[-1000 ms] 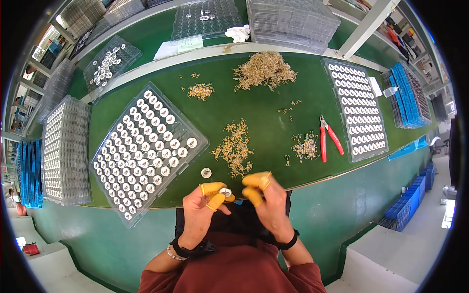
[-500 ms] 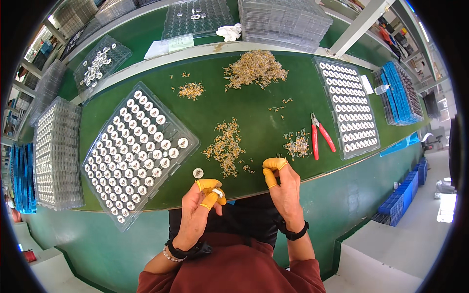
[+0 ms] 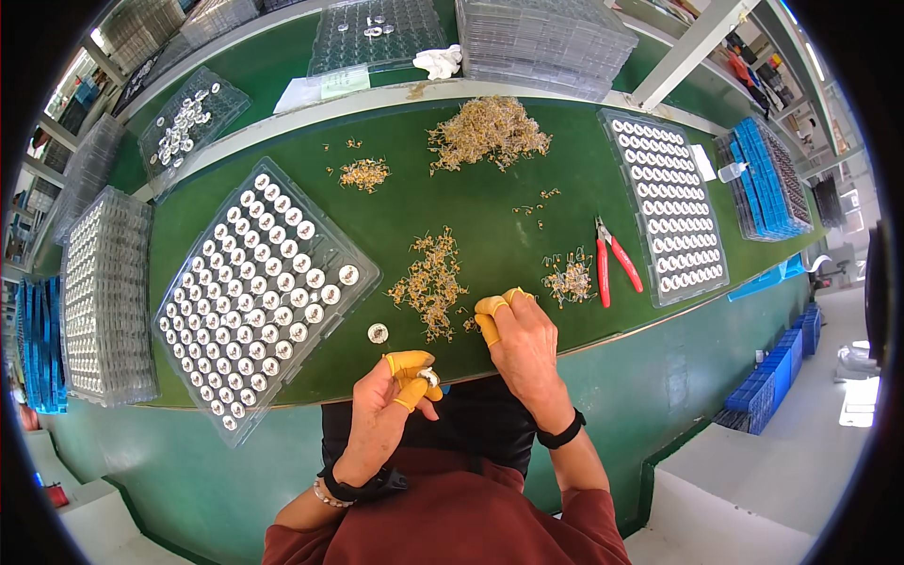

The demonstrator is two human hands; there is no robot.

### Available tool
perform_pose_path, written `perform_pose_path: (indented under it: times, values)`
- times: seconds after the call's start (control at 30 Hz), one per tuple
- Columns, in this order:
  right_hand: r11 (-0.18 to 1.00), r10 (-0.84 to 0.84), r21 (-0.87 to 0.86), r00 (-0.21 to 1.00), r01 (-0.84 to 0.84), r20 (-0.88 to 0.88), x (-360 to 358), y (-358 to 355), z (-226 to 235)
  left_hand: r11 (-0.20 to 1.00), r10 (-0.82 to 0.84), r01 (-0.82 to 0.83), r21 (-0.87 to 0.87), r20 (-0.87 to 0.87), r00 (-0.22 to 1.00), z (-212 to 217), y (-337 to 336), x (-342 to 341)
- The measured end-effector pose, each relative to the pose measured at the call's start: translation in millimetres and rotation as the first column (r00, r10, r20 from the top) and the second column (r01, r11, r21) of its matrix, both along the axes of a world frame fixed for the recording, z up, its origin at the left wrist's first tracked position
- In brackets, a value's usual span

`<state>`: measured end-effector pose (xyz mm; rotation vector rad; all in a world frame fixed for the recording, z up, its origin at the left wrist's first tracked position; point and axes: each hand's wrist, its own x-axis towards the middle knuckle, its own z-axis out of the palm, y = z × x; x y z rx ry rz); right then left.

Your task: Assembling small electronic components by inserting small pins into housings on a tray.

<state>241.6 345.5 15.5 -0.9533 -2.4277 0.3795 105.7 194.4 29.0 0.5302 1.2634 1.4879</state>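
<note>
Yellow finger cots cover several fingertips of both hands. My left hand [image 3: 377, 405], near the table's front edge, pinches a small round white-and-silver part [image 3: 429, 377]. A similar round part [image 3: 378, 333] lies on the table just beyond it. My right hand [image 3: 527, 348] is bent over the table edge, thumb and fingers drawn together beside a pile of small orange components with wire leads [image 3: 431, 287]. Whatever those fingers hold is hidden. A clear tray [image 3: 363, 247] with rows of round parts lies to the left.
Red-handled nippers [image 3: 604, 273] lie right of a small pile of wire-legged pieces [image 3: 571, 281]. A larger heap [image 3: 490, 132] and a small pile [image 3: 364, 174] sit farther back. Another filled tray [image 3: 667, 209] is at right, near blue trays [image 3: 765, 179]. Stacked trays [image 3: 108, 292] stand at far left.
My right hand has moved left and slightly away from me, toward the middle pile, its fingers drawing together. The left hand keeps its round part, shifted slightly to the right and tilted differently.
</note>
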Motion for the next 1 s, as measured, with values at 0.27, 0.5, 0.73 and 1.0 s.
perform_pose_path:
  times: [0.27, 0.5, 0.73, 1.0]
  values:
    - [0.999, 0.003, 0.042, 1.000, -0.003, -0.011, 22, -3, 10, 1.000, -0.027, 0.026, 0.007, 0.039, 0.999, -6, -1, -3]
    - [0.999, -0.035, 0.028, 0.999, 0.034, 0.024, 14, -5, 4, 1.000, -0.026, 0.026, -0.015, 0.034, 0.999, 0, 0, 0]
    - [1.000, -0.012, 0.022, 1.000, 0.012, 0.002, 16, -4, 6, 1.000, -0.009, 0.010, -0.026, 0.047, 0.999, -2, -1, 0]
    - [0.995, 0.076, -0.068, 0.997, -0.074, 0.015, 17, 7, 7, 0.999, -0.013, 0.015, -0.031, 0.056, 0.998, 1, 0, 3]
